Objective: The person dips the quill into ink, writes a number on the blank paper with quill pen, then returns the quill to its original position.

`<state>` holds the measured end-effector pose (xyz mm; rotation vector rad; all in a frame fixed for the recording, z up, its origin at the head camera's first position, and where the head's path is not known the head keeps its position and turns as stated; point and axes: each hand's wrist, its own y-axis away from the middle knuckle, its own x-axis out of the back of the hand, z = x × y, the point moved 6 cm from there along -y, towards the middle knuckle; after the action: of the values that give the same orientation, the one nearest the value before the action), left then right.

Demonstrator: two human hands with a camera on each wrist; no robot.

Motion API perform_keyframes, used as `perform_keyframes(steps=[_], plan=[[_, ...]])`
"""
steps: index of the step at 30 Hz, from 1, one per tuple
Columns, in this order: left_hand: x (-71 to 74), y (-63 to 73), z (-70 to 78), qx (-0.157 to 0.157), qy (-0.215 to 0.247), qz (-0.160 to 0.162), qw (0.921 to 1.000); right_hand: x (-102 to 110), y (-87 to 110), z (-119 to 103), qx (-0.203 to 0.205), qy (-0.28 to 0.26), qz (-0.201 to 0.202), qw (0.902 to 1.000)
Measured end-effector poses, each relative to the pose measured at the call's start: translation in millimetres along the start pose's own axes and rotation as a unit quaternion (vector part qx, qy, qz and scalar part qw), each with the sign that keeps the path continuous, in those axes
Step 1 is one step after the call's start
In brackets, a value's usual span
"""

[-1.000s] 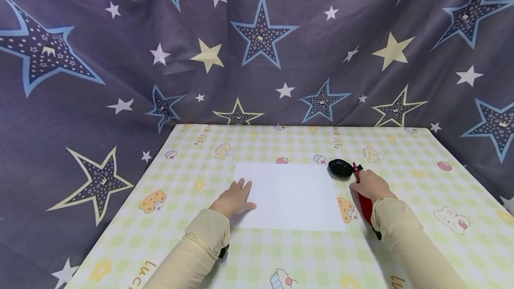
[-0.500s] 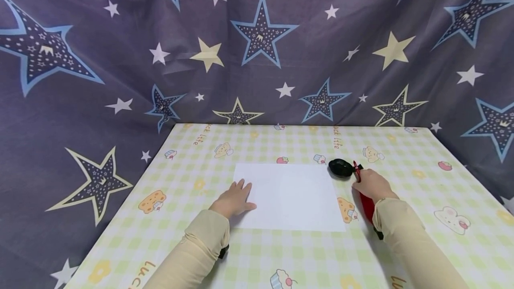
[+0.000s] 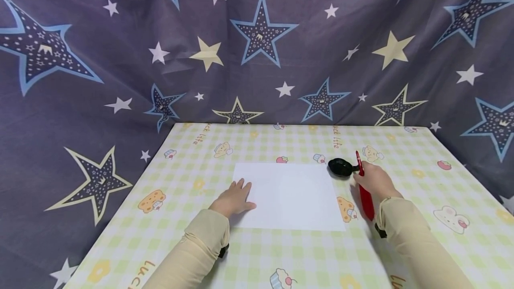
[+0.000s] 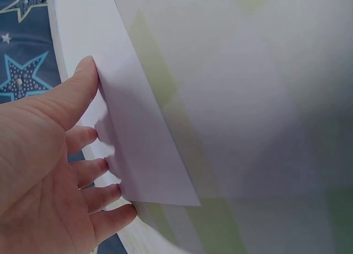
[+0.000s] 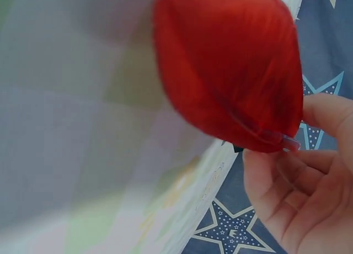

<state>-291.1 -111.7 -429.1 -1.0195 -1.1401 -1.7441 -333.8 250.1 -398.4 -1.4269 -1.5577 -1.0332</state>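
A white sheet of paper [image 3: 289, 197] lies on the table in the head view. My left hand [image 3: 234, 200] rests on its left edge with fingers spread; in the left wrist view the fingers [image 4: 91, 199] lie along the paper [image 4: 140, 138]. My right hand [image 3: 377, 182], right of the paper, pinches a red feather pen [image 3: 366, 204], its slim tip pointing away and its feather toward me. The red feather [image 5: 231, 66] fills the upper middle of the right wrist view, the hand [image 5: 309, 182] beside its shaft. A glossy black rounded object [image 3: 340, 167] lies just left of the hand.
The table [image 3: 257, 258] wears a green checked cloth with printed cartoon figures. Behind it hangs a dark star-patterned curtain [image 3: 180, 21], close to the table's back edge.
My right hand has shifted slightly right and up, lifting the feather pen; its red tip now reaches above the black object's narrow end. The left hand and paper have stayed in place.
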Motion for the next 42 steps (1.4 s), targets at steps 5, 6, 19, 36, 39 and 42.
perform_keyframes(steps=[5,6,19,36,39,42], plan=[[0.2,-0.9,0.4,-0.001,-0.003,0.000,1.0000,4,0.2,-3,-0.003,-0.024,0.014,0.9996],[0.4,-1.0,0.5,-0.001,-0.003,0.001,1.0000,5,0.2,-3,-0.003,-0.028,0.019,0.9994],[2.7,-1.5,1.1,-0.001,-0.003,-0.001,1.0000,10,3.1,-9,0.032,-0.049,0.039,0.9976],[1.5,-0.5,0.3,0.002,0.003,-0.001,1.0000,13,10.5,-16,0.063,-0.239,0.042,0.9680],[2.0,0.1,0.6,0.001,0.003,-0.001,1.0000,12,9.1,-16,0.053,-0.278,0.034,0.9585],[2.0,0.4,0.4,0.002,0.003,0.000,1.0000,10,8.5,-17,0.043,-0.332,0.015,0.9421]])
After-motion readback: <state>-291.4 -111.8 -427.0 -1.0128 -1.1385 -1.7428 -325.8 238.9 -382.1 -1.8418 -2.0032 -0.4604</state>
